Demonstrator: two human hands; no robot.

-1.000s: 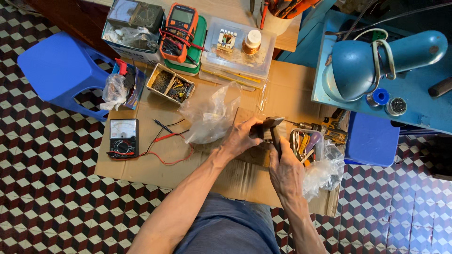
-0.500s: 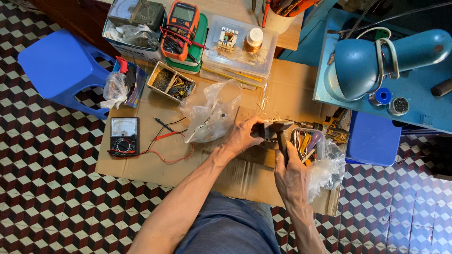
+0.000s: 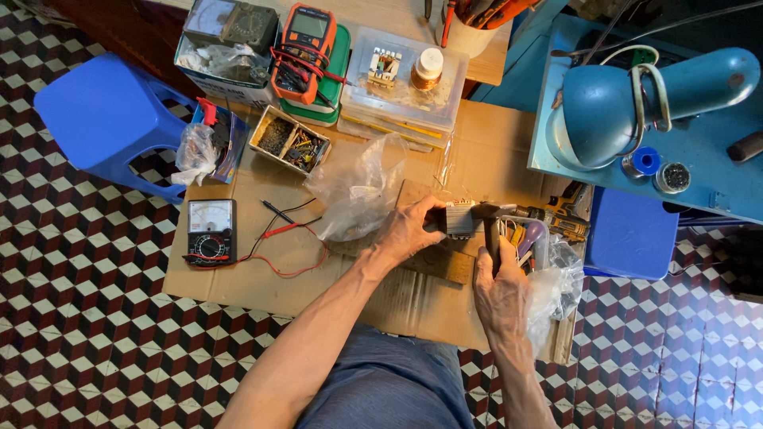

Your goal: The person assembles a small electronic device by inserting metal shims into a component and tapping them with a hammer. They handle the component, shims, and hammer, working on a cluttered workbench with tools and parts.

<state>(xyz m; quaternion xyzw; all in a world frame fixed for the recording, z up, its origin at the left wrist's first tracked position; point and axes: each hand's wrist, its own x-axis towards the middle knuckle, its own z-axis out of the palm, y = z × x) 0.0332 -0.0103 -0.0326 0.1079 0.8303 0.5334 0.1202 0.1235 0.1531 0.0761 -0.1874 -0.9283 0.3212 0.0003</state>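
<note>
Cardboard-topped floor; transformer (image 3: 459,218) in left grip (image 3: 409,230)

The floor (image 3: 87,318) is tiled in a cube pattern of dark red, black and white. A blue plastic stool (image 3: 107,119) stands at the left, a blue metal table (image 3: 699,171) at the right, with a flattened sheet of cardboard (image 3: 262,282) between them.

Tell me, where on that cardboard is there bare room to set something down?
The cardboard sheet is bare along its near edge, below the analog meter and its red lead, left of the left hand. Another bare patch lies between the clear lidded box and the blue lamp base. Around the right hand tools and bags crowd.
</note>
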